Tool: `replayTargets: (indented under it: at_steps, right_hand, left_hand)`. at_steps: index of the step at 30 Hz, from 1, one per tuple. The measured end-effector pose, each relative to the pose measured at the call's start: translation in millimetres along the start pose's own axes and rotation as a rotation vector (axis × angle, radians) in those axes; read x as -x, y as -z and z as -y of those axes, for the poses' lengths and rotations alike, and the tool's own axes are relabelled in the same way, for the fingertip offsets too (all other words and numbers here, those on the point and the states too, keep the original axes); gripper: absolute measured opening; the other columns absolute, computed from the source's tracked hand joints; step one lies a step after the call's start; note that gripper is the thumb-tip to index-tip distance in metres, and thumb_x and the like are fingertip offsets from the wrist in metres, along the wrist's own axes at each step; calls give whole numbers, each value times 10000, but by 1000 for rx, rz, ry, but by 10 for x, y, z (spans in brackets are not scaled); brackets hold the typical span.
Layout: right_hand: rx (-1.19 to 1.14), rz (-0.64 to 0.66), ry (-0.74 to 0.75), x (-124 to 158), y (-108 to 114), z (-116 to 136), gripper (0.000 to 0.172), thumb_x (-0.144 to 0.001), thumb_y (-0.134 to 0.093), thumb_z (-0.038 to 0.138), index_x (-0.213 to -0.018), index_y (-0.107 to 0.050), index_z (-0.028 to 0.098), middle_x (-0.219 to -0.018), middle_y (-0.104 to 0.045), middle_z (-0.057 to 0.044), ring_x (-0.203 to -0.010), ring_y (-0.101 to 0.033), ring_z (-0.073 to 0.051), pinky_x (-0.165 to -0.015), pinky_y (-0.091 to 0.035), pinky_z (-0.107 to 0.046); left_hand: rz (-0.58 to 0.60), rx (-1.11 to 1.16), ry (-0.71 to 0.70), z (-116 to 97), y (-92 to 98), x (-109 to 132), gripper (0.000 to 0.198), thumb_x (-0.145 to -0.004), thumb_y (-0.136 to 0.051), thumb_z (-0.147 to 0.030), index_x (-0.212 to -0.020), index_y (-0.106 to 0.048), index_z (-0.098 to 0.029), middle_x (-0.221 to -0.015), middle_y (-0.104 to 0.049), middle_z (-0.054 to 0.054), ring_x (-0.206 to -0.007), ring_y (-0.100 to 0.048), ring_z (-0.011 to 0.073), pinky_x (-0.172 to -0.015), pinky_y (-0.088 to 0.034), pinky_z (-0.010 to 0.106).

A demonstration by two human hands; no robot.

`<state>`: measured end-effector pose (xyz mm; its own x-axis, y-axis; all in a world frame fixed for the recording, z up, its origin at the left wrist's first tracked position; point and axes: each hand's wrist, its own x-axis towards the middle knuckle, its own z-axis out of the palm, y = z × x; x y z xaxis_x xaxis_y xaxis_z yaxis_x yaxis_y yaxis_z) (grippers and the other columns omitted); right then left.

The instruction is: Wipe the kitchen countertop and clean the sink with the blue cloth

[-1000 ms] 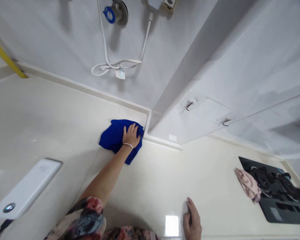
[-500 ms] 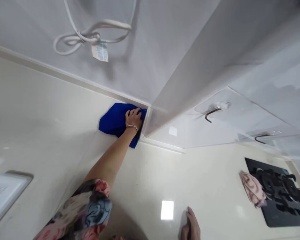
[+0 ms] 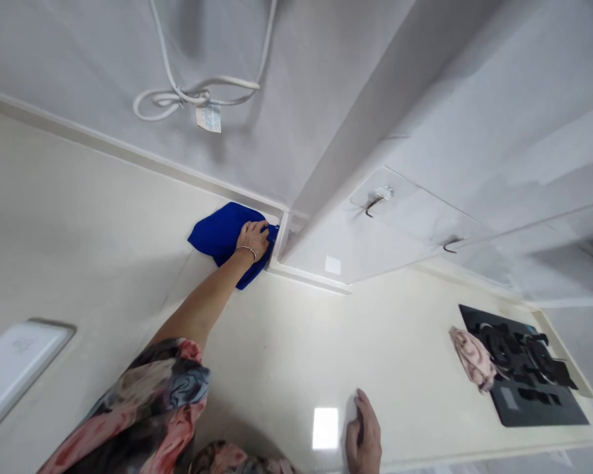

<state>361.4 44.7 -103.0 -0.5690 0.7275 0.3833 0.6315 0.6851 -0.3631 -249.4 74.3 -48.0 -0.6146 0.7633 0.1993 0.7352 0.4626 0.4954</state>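
While the worktop [image 3: 277, 342] beside the wall corner is being covered by a blue cloth [image 3: 215, 230], the cloth's right part is being hidden under the left hand [image 3: 253, 240]. Its fingers are being held loosely bent; whether a fold is being gripped cannot be told. The right hand [image 3: 366, 434] is being rested half open near the front edge, its palm being mostly concealed and its wrist being cut off by the frame. A white device [image 3: 22, 365] is being cropped at the left, a white cord [image 3: 195, 99] at the top, and the dark hob [image 3: 521, 382] is being partly overlapped by a pink cloth [image 3: 474, 362].
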Motion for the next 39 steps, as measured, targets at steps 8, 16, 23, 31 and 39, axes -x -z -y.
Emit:
replayTargets:
  at_steps: [8, 16, 23, 31, 39]
  right_hand:
    - [-47, 4, -13, -44, -39, 50, 419, -1051, -390, 276, -1405, -585, 165, -1441, -626, -174, -1349, -598, -269, -1101, -524, -525]
    - [-58, -32, 28, -35, -109, -50, 400, -1027, -416, 245, -1377, -588, 156, -1430, -636, -173, -1323, -613, -264, -1105, -523, -519]
    - [-89, -53, 41, -28, -149, -80, 397, -1039, -421, 282, -1370, -606, 166, -1425, -645, -166, -1310, -628, -260, -1082, -546, -498]
    - [-108, -75, 49, -44, -161, -47, 395, -1041, -419, 280, -1364, -618, 171, -1417, -650, -163, -1303, -636, -258, -1074, -563, -509]
    - [-110, -55, 15, -35, -115, -11, 390, -1048, -431, 298, -1367, -623, 183, -1436, -642, -154, -1328, -625, -263, -1068, -573, -489]
  left_hand:
    - [28, 9, -14, -115, 122, 814, 378, -843, -509, -196, -1103, -780, -231, -1453, -584, 122, -1381, -461, 301, -1278, -232, 499]
    - [-7, 69, -2, -279, 215, 1438, 344, -860, -507, -178, -1079, -770, -223, -1362, -641, 135, -1320, -527, 298, -1276, -264, 499]
    - [-113, 169, 212, -309, 211, 1519, 366, -962, -419, -226, -1186, -702, -165, -1156, -730, 181, -1191, -640, 321, -1134, -451, 475]
    - [-315, 309, 468, -467, 164, 1244, 469, -1037, -259, -260, -1388, -553, -160, -1229, -730, 183, -1103, -713, 294, -974, -546, 433]
    - [-291, 387, 440, -736, -56, 880, 309, -960, -523, -353, -1191, -665, -206, -1231, -731, 147, -1260, -632, 292, -1196, -389, 487]
